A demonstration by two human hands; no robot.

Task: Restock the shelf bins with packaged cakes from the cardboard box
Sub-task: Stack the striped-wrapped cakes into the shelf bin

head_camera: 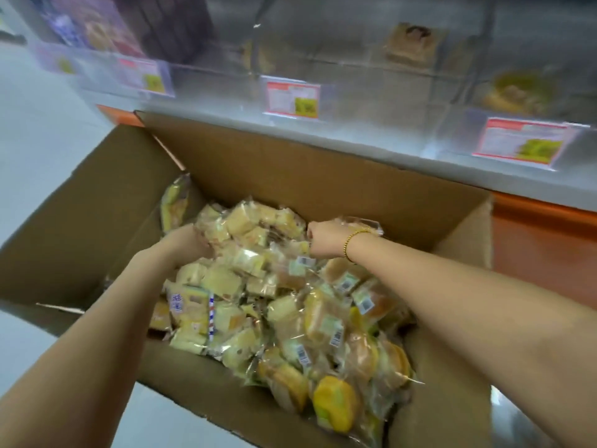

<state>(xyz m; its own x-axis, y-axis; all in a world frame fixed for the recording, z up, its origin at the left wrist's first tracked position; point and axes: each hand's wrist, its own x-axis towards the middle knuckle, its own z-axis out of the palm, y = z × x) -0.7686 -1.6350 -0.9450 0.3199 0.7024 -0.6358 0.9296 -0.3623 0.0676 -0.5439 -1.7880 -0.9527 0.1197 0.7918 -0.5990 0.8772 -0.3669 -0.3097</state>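
A big open cardboard box [97, 202] stands below the shelf, filled with several clear-wrapped pale yellow cakes [290, 318]. Both my hands reach into its far end. My left hand [190, 240] digs under a heap of wrapped cakes [248, 227], its fingers hidden by the wrappers. My right hand [323, 237], with a gold bead bracelet on the wrist, closes on the same heap from the right, fingers buried in the packs. The clear shelf bins [371, 59] rise just behind the box; one holds a brown cake, another a yellow one.
Price labels [292, 97] hang on the bin fronts. An orange shelf base [542, 240] runs under the bins to the right. Pale floor [38, 130] lies left of the box. The box flaps stand up on the left and right.
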